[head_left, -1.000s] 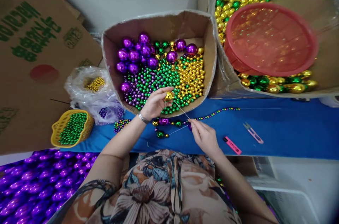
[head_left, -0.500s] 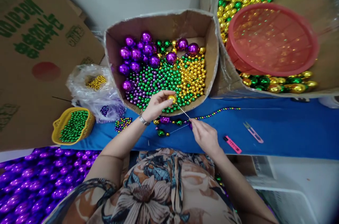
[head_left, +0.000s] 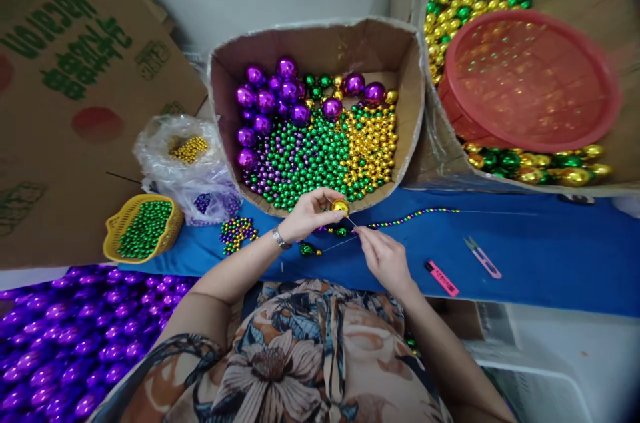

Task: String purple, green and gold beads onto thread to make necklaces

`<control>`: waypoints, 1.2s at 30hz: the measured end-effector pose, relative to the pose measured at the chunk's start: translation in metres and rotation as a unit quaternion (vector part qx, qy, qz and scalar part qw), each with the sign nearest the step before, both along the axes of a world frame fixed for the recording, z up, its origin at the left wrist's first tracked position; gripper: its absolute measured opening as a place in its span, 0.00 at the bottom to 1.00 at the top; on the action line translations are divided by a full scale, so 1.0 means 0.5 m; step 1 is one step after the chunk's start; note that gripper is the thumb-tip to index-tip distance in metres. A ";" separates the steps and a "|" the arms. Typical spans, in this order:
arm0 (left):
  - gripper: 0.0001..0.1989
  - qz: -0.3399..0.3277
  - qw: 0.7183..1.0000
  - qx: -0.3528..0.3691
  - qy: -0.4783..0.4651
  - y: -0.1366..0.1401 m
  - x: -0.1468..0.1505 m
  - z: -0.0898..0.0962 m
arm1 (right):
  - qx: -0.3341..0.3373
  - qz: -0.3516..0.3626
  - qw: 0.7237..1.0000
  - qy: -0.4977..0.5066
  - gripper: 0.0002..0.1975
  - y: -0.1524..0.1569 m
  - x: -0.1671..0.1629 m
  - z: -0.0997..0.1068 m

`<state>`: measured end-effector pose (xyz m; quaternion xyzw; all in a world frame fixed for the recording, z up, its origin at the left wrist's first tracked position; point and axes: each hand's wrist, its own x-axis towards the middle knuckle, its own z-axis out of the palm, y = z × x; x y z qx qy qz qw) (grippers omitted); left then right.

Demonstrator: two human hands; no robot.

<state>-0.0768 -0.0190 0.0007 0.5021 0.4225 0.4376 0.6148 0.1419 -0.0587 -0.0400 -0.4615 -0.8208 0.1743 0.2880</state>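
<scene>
Between the thumb and fingers of my left hand (head_left: 316,213) is a large shiny gold bead (head_left: 340,208), just over the front edge of the bead box. My right hand (head_left: 384,255) pinches a thin straight needle (head_left: 353,222), which slants up to the gold bead. How deep it sits in the bead I cannot tell. Beneath both hands lies a string of small purple, green and gold beads (head_left: 417,214), partly hidden by my fingers. One end of the strand, with a green bead (head_left: 307,249), rests below my left hand, and a thin thread runs from it towards my right hand.
Loose purple, green and gold beads fill part of the cardboard box (head_left: 416,110) ahead. At left are a yellow basket (head_left: 173,231), a plastic bag (head_left: 150,143) and a bead pile (head_left: 239,234). A pink cutter (head_left: 443,278) and thread snips (head_left: 483,258) lie right, below a red basin (head_left: 607,100).
My left hand has brought the gold bead down and closer to my right hand. Less needle shows between them. The whole view has shifted slightly.
</scene>
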 end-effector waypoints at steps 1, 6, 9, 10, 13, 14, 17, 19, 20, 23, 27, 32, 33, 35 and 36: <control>0.20 -0.016 1.000 0.002 0.008 -0.002 -0.004 0.000 | 0.000 0.007 1.000 0.007 0.15 0.000 0.000 0.001; 0.17 0.056 0.952 0.130 0.270 0.019 -0.087 -0.001 | 0.016 -0.001 1.000 0.010 0.14 0.000 0.006 -0.005; 0.12 0.120 0.809 0.201 0.540 0.050 -0.167 -0.004 | 0.024 -0.005 1.000 -0.002 0.13 -0.001 0.006 -0.014; 0.12 0.116 0.762 0.192 0.608 0.061 -0.190 -0.006 | 0.027 -0.005 1.000 -0.004 0.13 -0.001 0.005 -0.016; 0.12 0.085 0.672 0.128 0.725 0.087 -0.233 -0.013 | 0.037 -0.001 0.999 -0.010 0.13 -0.001 -0.003 -0.021; 0.12 0.080 0.660 0.111 0.739 0.093 -0.239 -0.016 | 0.040 0.000 0.999 -0.013 0.13 -0.002 -0.006 -0.021; 0.13 0.088 0.658 0.096 0.742 0.105 -0.244 -0.025 | 0.040 0.001 0.999 -0.022 0.13 -0.003 -0.014 -0.020; 0.13 0.105 0.669 0.102 0.729 0.110 -0.241 -0.032 | 0.037 0.003 0.999 -0.027 0.14 -0.003 -0.018 -0.018; 0.12 0.115 0.677 0.104 0.719 0.113 -0.239 -0.036 | 0.035 0.005 0.999 -0.029 0.14 -0.004 -0.020 -0.017; 0.11 0.138 0.704 0.113 0.687 0.119 -0.229 -0.045 | 0.031 0.011 0.999 -0.033 0.14 -0.005 -0.023 -0.013; 0.10 0.141 0.753 0.146 0.626 0.121 -0.210 -0.052 | 0.031 0.010 0.999 -0.031 0.14 -0.007 -0.024 -0.013; 0.16 0.251 0.779 0.187 0.544 0.129 -0.219 -0.060 | 0.038 0.007 0.999 -0.031 0.14 -0.009 -0.022 -0.016; 0.16 0.283 0.775 0.188 0.533 0.134 -0.224 -0.062 | 0.040 0.010 0.999 -0.032 0.14 -0.009 -0.022 -0.016; 0.15 0.318 0.775 0.184 0.514 0.148 -0.231 -0.067 | 0.043 0.011 0.998 -0.034 0.14 -0.008 -0.024 -0.017; 0.14 0.320 0.781 0.182 0.505 0.155 -0.231 -0.069 | 0.044 0.012 0.998 -0.034 0.14 -0.008 -0.025 -0.017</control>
